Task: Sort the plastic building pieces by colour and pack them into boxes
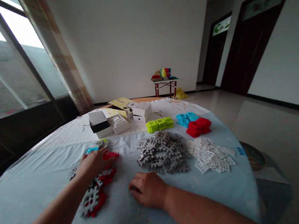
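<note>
My left hand is over the left part of the table, its fingers and thumb closed on a red notched building piece. Under and around it lie grey window-shaped building pieces, more red pieces and a blue piece. My right hand rests on the cloth with its fingers curled in, and nothing shows in them. Just beyond it is a heap of grey notched pieces. Part of what lies beneath my left hand is hidden.
White flat pieces are spread right of the grey heap. Behind lie stacks of lime-green, blue and red pieces. Open white boxes and a yellow carton stand at the back. The round table's edge curves away at right.
</note>
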Available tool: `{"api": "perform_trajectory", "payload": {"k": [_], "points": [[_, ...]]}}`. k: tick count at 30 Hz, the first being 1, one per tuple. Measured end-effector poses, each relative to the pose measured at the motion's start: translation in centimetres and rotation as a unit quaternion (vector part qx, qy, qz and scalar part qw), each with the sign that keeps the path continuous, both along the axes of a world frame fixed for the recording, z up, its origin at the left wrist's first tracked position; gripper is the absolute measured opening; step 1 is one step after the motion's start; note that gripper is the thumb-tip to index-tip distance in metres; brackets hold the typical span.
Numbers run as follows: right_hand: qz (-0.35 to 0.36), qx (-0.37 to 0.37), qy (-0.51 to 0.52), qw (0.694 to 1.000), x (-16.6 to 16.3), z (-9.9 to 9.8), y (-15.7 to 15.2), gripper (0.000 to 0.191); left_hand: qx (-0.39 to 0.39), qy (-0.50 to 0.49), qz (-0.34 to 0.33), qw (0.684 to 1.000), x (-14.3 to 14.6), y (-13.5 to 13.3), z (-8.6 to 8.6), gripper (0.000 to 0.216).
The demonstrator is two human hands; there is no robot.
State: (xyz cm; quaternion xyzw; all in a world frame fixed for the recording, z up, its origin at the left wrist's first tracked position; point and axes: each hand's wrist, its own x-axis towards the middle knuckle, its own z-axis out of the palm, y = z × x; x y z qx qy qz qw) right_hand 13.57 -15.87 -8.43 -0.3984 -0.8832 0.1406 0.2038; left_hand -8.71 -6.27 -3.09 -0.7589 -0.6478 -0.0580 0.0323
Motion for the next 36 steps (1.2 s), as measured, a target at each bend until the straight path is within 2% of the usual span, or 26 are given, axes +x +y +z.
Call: {"api": "perform_trajectory", "payload": {"k": [4, 9, 14, 17, 21, 26, 32, 36], "points": [[-0.003, 0.008, -0.002, 1.000, 0.0, 0.0, 0.1, 0.019, 0.021, -0.026, -0.018, 0.999, 0.2, 0.1, 0.1, 0.046], [0.000, 0.005, 0.011, 1.000, 0.0, -0.6, 0.2, 0.021, 0.036, -0.106, -0.019, 0.994, 0.3, -0.3, 0.1, 0.056], [0.006, 0.000, 0.084, 0.996, 0.2, -0.5, 0.3, 0.023, 0.047, -0.238, -0.107, 0.964, 1.2, -1.9, -0.4, 0.060], [-0.025, 0.019, 0.164, 0.986, 0.6, 0.4, 0.4, 0.025, 0.027, -0.293, -0.134, 0.946, 2.0, -3.3, -0.7, 0.058], [-0.063, 0.069, 0.241, 0.966, 1.9, 1.7, 1.1, 0.037, 0.013, -0.311, -0.162, 0.936, 3.3, -4.8, -0.5, 0.057], [-0.051, 0.071, 0.225, 0.970, 3.5, 2.2, 2.2, 0.067, 0.012, -0.304, -0.201, 0.931, 4.6, -5.4, -1.0, 0.056], [-0.012, 0.038, 0.195, 0.980, 3.9, 2.2, 2.6, 0.053, 0.067, -0.292, -0.258, 0.918, 5.1, -4.8, -2.9, 0.055], [-0.045, 0.072, 0.194, 0.977, 4.9, 3.3, 2.6, 0.059, 0.114, -0.268, -0.249, 0.923, 4.9, -4.9, -3.4, 0.057]]}}
